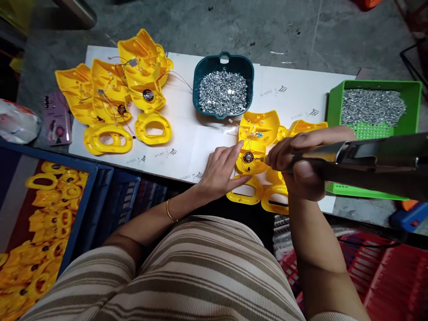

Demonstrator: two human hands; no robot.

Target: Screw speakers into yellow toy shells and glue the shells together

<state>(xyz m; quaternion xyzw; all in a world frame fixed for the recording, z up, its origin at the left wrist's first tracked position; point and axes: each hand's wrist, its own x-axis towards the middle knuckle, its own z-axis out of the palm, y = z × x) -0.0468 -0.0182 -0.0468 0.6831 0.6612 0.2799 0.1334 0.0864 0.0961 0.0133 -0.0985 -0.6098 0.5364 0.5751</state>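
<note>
My right hand (301,158) is wrapped round a dark power screwdriver (371,156), whose bit points left at the round black speaker (248,157) in a yellow plastic shell (259,125). Thin wires and a small green board lie inside that shell. My left hand (222,171) rests against the shell's left edge, fingers apart. Below the shell sit a yellow ring (245,191) and another yellow ring (274,200). A further yellow shell (306,127) lies partly hidden behind my right hand.
A dark green basket (223,113) of small screws stands behind the hands; a green basket (414,104) of screws is at the right. Several yellow shells (143,53) lie left, near a purple phone (57,118). A blue crate (75,214) holds yellow parts.
</note>
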